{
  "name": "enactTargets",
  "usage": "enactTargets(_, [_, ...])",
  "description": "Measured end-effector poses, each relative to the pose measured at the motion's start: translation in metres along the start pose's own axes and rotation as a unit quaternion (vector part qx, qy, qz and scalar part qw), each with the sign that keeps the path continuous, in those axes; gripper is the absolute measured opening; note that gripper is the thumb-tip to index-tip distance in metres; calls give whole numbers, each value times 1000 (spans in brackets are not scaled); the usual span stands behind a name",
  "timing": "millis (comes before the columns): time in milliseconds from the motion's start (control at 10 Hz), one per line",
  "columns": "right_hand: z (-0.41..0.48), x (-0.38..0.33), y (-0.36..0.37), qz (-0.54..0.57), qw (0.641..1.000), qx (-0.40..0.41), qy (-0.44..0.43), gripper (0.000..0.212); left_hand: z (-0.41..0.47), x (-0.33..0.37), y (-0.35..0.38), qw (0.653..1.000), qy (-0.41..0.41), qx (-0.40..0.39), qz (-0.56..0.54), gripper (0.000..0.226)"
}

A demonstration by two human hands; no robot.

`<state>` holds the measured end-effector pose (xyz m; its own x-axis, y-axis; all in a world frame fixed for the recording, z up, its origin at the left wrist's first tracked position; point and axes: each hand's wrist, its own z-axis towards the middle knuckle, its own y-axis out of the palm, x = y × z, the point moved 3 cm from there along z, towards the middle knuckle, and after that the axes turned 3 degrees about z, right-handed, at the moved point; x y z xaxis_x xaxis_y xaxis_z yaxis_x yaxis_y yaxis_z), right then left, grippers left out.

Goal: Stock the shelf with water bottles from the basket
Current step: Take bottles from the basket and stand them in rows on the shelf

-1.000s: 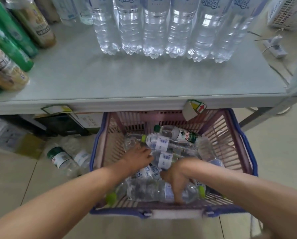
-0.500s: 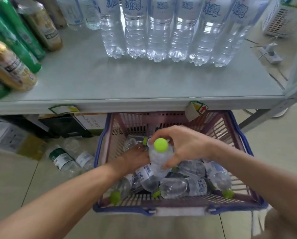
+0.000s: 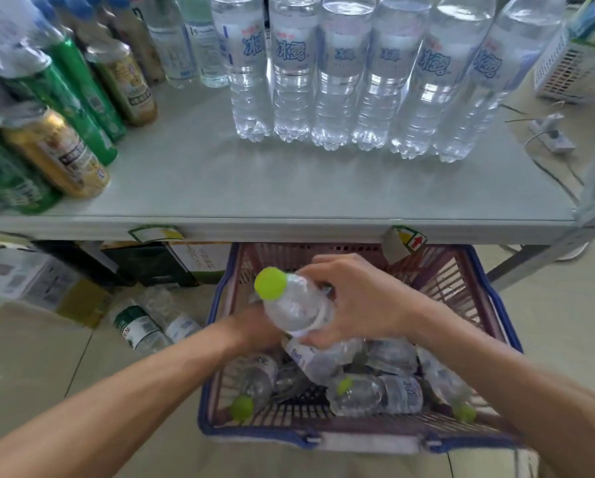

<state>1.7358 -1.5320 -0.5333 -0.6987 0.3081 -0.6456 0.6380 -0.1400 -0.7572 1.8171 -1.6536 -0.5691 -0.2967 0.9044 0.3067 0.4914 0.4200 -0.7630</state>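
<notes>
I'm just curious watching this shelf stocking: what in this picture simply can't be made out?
From the head view:
- Left hand: its fingers are hidden behind the lifted bottle, so whether it grips anything is unclear.
- Row of water bottles on the shelf: caps cut off by the top edge.
- Cans at left: blurred, labels unreadable.
- Basket: bottle count unclear, they overlap.

Right hand (image 3: 354, 301) lifted water bottle (image 3: 294, 305) from basket (image 3: 496, 305)

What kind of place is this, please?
Probably a small shop: a shelf lined with water bottles and drink cans, price tags on its edge, and a shopping basket below.
</notes>
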Motion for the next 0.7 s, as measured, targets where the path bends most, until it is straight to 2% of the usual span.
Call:
enactTargets(100, [-7,-15,-63,93,986,137,-6,49,30,-12,2,979,155,16,130,35])
enactTargets(200, [-12,-35,-109,147,963,223,-40,57,31,-21,-27,978,196,25,61,52])
enactTargets(300, [-17,-47,-151,149,941,297,-59,54,14,-16,-64,966,248,51,-42,65])
enactTargets(400, [-22,-57,-189,107,928,353,-63,52,1,-22,-91,957,237,44,-161,67])
enactTargets(500, [-16,-62,-205,107,920,375,-41,51,-13,-32,-116,932,238,76,-262,55])
enactTargets(600, [6,-46,-204,111,906,409,-18,54,-20,-41,-141,884,248,161,-362,50])
enactTargets(700, [35,-28,-183,117,904,411,20,65,-15,-52,-160,814,255,251,-458,57])
